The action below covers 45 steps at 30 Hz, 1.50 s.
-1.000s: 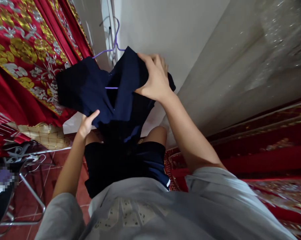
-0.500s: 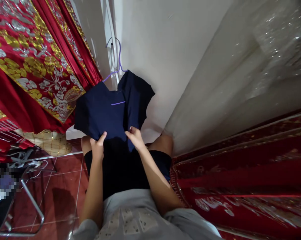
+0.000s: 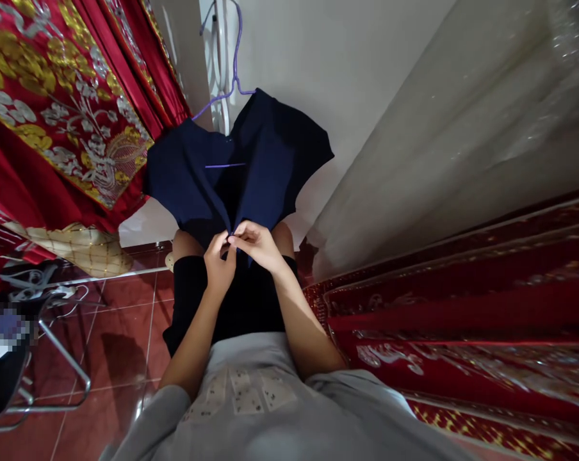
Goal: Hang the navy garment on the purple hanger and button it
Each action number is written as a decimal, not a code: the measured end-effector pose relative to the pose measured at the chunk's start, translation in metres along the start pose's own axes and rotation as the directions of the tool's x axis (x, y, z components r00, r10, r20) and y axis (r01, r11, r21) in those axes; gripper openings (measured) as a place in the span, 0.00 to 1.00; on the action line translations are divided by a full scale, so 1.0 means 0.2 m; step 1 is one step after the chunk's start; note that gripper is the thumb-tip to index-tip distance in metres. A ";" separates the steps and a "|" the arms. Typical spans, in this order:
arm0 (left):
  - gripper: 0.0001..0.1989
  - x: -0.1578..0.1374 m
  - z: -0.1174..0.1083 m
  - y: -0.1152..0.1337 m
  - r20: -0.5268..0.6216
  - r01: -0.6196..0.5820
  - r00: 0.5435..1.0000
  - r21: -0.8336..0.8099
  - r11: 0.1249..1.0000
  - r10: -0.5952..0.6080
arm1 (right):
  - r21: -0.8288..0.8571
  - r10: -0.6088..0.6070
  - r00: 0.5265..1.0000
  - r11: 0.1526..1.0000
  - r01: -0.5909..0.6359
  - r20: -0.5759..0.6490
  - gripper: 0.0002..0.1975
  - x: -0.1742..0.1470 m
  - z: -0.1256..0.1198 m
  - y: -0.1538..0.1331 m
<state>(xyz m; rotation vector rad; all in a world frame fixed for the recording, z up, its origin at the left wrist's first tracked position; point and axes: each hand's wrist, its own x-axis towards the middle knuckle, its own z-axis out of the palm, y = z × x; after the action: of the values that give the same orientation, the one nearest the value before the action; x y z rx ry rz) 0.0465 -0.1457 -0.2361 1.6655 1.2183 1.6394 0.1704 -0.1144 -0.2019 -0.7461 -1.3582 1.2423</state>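
Note:
A dark navy shirt (image 3: 275, 157) hangs in front of me on a purple hanger (image 3: 235, 67), its front parted so that the hanger's lower bar shows through. My left hand (image 3: 219, 262) pinches one front edge of the shirt low down. Right beside it, my right hand (image 3: 255, 243) pinches the opposite front edge, with the fingertips of both hands touching or nearly so. Whatever small part lies between the fingertips, such as a button, is too small to make out. The shirt's lower part falls behind my hands, over my dark shorts.
Red cloth with gold and silver embroidery (image 3: 73, 115) hangs at the left. A metal-legged chair (image 3: 73, 371) stands on the red tiled floor (image 3: 121, 346). Grey plastic sheeting (image 3: 405, 141) covers the right side, above more red embroidered cloth (image 3: 443, 307). A pale wall (image 3: 328, 57) is behind the shirt.
My hands have come together from holding the two sides apart and now meet at the shirt's front edges. The shirt and hanger appear higher in view, and the shirt spreads wider.

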 end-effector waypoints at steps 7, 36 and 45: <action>0.14 0.02 -0.05 0.04 0.019 0.022 1.000 0.037 0.999 -0.023 | -0.227 -0.162 0.982 0.964 0.137 -0.095 0.09 -0.02 -0.04 0.03; 0.12 -0.03 -0.07 0.21 -0.077 -0.195 0.976 0.112 0.974 0.204 | -0.252 -0.446 0.895 0.869 0.426 -0.022 0.04 -0.08 0.02 -0.08; 0.13 -0.02 -0.05 0.23 -0.059 -0.243 0.966 0.125 0.962 0.251 | -0.319 -0.418 0.903 0.873 0.369 -0.098 0.06 -0.08 0.03 -0.08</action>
<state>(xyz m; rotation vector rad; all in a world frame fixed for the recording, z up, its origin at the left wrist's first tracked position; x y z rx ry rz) 0.0480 -0.1735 -0.1982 1.9092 1.2010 1.8235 0.1716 -0.1348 -0.1904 -0.7102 -1.4841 0.6472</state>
